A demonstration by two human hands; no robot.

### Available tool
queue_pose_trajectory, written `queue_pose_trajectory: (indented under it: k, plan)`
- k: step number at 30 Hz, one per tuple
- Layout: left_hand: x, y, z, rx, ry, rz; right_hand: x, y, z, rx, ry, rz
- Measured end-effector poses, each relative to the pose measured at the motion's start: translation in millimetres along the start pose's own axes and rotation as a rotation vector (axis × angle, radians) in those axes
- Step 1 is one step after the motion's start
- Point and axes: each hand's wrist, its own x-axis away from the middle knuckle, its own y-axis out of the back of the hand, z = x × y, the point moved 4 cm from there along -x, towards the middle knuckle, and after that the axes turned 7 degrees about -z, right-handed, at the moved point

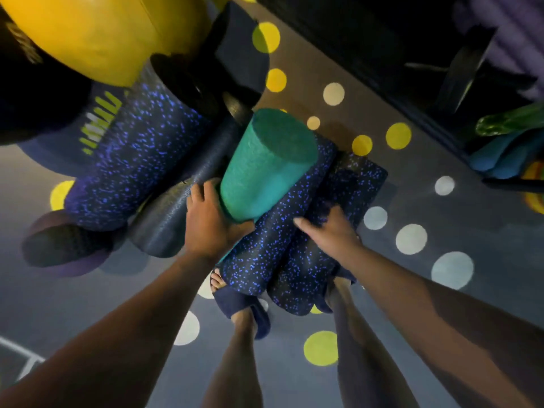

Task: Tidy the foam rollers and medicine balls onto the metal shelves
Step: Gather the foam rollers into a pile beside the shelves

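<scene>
Left hand: grips the near end of the teal roller.
Right hand: fingers curl over a speckled roller.
Teal roller: tilted atop the speckled rollers on the floor.

Sleeveless arms, bare legs — navy open-toe slippers.

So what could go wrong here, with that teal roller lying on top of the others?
The teal roller lies tilted across round speckled rollers, with only the left hand holding its near end; if that grip slips, it may roll off. The speckled rollers, touched just by the right hand, could roll onto the foot right beside them.
</scene>
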Motion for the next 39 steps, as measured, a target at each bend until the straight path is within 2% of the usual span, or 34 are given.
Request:
queue_pose_trajectory:
  k: [4, 7, 10, 13, 16, 19, 21, 24, 28, 32, 36, 39]
  plan:
    - [12.8, 57.2, -46.8, 0.250, 0.004, -0.069, 60.0, 8.9, 53.6, -0.070, 0.149, 0.210]
    - [11.1, 88.0, -72.4, 0.575, 0.191, 0.008, 94.6, 14.5, 98.0, -0.220, 0.200, 0.308]
    - [13.8, 119.4, -78.5, 0.853, 0.399, 0.005, 122.1, 34.8, 134.7, -0.247, 0.169, 0.231]
    - [36.1, 170.9, -102.7, 0.922, 0.431, 0.029, 170.4, 71.7, 173.4, -0.092, 0.281, 0.115]
    - [65.3, 247.8, -153.7, 0.886, 0.317, -0.008, 241.5, 126.5, 217.7, 0.016, 0.385, 0.024]
    - [87.1, 335.8, -210.2, 0.803, 0.149, -0.120, 321.8, 193.3, 266.3, 0.141, 0.516, -0.085]
    - [105.5, 389.1, -255.0, 0.840, 0.083, -0.129, 380.2, 239.2, 294.1, 0.192, 0.582, -0.151]
    - [132.0, 477.0, -335.6, 0.859, -0.038, -0.196, 469.5, 314.0, 334.0, 0.122, 0.670, -0.258]
    - [156.6, 550.7, -427.9, 0.887, -0.237, -0.261, 561.2, 406.6, 360.2, -0.004, 0.794, -0.373]
    - [182.4, 579.1, -519.0, 0.812, -0.431, -0.172, 614.1, 497.1, 362.8, -0.295, 0.851, -0.459]
    - [211.4, 572.9, -607.7, 0.812, -0.561, 0.062, 638.7, 584.0, 371.1, -0.744, 0.877, -0.353]
    - [234.7, 566.6, -661.8, 0.878, -0.582, 0.222, 616.0, 644.0, 381.0, -0.899, 0.823, -0.421]
